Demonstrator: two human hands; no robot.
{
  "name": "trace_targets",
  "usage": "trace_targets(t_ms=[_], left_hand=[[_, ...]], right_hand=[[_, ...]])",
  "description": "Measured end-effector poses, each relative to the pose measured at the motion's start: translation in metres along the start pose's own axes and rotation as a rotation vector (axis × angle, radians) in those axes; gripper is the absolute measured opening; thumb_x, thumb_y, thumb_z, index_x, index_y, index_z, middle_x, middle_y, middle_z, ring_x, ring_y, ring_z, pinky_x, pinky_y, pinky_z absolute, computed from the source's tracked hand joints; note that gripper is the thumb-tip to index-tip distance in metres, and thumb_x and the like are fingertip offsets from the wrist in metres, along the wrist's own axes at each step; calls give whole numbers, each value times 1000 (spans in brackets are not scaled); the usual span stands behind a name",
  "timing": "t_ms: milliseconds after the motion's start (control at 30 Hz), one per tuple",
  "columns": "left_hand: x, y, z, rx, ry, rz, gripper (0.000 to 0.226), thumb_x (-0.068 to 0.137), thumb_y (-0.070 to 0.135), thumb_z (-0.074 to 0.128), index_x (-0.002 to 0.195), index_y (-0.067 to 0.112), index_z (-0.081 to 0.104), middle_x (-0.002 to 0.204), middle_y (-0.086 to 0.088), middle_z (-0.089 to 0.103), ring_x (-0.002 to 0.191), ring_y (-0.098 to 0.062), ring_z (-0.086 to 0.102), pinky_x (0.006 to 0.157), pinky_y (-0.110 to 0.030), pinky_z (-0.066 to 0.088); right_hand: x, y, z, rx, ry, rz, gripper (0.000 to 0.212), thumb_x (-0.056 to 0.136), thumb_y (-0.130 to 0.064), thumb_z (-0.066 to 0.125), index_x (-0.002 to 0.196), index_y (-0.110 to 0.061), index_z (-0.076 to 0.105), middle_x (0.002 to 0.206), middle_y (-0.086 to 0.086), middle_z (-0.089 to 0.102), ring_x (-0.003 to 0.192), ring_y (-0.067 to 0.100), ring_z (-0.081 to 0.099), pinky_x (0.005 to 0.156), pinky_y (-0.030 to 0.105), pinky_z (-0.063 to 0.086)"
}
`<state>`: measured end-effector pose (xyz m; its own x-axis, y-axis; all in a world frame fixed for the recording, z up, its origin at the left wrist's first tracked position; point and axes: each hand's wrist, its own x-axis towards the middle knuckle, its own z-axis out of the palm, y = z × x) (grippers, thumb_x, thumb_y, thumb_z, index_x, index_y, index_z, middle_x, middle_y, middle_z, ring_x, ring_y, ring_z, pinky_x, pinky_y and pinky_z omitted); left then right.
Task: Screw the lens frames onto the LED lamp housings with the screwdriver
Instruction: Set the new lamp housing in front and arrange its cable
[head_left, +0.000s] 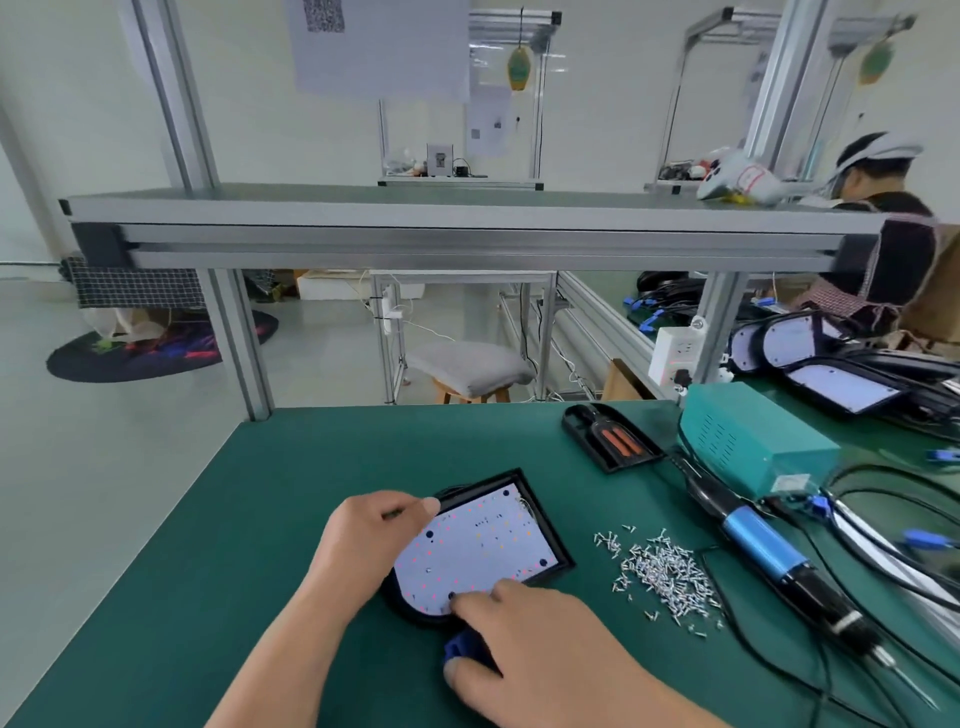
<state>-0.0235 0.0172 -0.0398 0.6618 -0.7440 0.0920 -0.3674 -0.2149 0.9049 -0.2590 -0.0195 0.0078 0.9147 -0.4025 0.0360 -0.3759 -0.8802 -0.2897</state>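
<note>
Black lamp housing (483, 545) diagonal, rounded end nearest; screwdriver (779, 566) tip points near-right.

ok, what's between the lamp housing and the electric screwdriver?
A pile of screws on the green mat, lamp housing to its left, electric screwdriver to its right; head view.

Green mat (208, 571), blk housing (480, 482) w/ white dotted LED board (478, 545), blue-blk screwdriver (763, 545), silver screws (660, 577), teal box (748, 441)

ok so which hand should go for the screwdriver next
Right. The screwdriver and the screws both lie to the right of the lamp, nearer the right hand; the left hand holds the lamp's left edge, steadying it.
</note>
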Motion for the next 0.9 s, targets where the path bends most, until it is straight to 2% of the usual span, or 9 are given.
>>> trace_targets(t_ms=[100, 167, 267, 367, 467, 567, 700, 800, 900], left_hand=[[-1, 2, 4, 6, -75, 49, 31, 82, 60, 77, 89, 30, 81, 72, -2, 66, 64, -7, 48, 66, -31, 44], [-3, 2, 6, 31, -106, 75, 42, 78, 66, 73, 90, 26, 80, 74, -4, 67, 66, -8, 48, 66, -31, 43], [-4, -1, 7, 65, -125, 103, 27, 88, 56, 77, 90, 29, 80, 69, 5, 63, 63, -4, 48, 65, -29, 43], [-5, -2, 8, 72, -146, 110, 24, 91, 52, 76, 84, 30, 78, 63, 10, 54, 59, -5, 43, 61, -25, 40], [-7, -1, 8, 93, -179, 116, 44, 87, 62, 72, 75, 20, 69, 62, 9, 41, 60, -9, 36, 60, -29, 33], [-9, 0, 13, 111, -193, 113, 55, 81, 70, 67, 77, 15, 64, 64, 7, 37, 61, -11, 33, 60, -30, 30], [-10, 3, 20, 145, -215, 116, 51, 82, 73, 65, 87, 23, 73, 61, 10, 41, 58, -9, 35, 57, -26, 33], [-11, 5, 22, 156, -217, 108, 48, 81, 73, 63, 88, 26, 74, 61, 11, 45, 58, -8, 37, 58, -26, 35], [-11, 7, 21, 158, -201, 134, 56, 84, 71, 61, 79, 16, 64, 64, 9, 40, 61, -10, 34, 60, -30, 34]], right_hand=[[-10, 2, -4, 27, -43, -19, 39, 97, -59, 48, 123, -31, 55, 105, 2, 61, 102, 30, 61, 78, 37, 42], [-14, 9, -15, 155, -44, 12, 40, 91, -64, 49, 118, -36, 57, 93, -8, 67, 88, 9, 62, 75, 31, 46], [-5, 40, -40, 352, 111, 120, 38, 87, -67, 54, 108, -38, 67, 79, -18, 67, 66, 0, 56, 66, 24, 47], [22, 96, -61, 381, 352, 228, 22, 93, -52, 64, 91, -32, 72, 86, -21, 73, 78, -2, 65, 77, 26, 54], [54, 156, -71, 160, 419, 388, 15, 96, -48, 63, 96, -33, 66, 88, -16, 70, 86, 7, 66, 80, 35, 55], [82, 202, -73, -88, 366, 476, 33, 94, -55, 57, 100, -23, 63, 93, 0, 65, 92, 28, 64, 77, 40, 53], [111, 237, -71, -344, 128, 596, 67, 87, -84, 49, 114, -22, 52, 111, 5, 63, 112, 32, 63, 85, 46, 41], [122, 252, -66, -317, -19, 646, 79, 83, -92, 47, 120, -22, 50, 106, 0, 59, 104, 29, 61, 87, 49, 36], [129, 257, -63, -303, -31, 665, 73, 79, -88, 51, 115, -25, 54, 98, -6, 61, 92, 23, 59, 88, 47, 39]])
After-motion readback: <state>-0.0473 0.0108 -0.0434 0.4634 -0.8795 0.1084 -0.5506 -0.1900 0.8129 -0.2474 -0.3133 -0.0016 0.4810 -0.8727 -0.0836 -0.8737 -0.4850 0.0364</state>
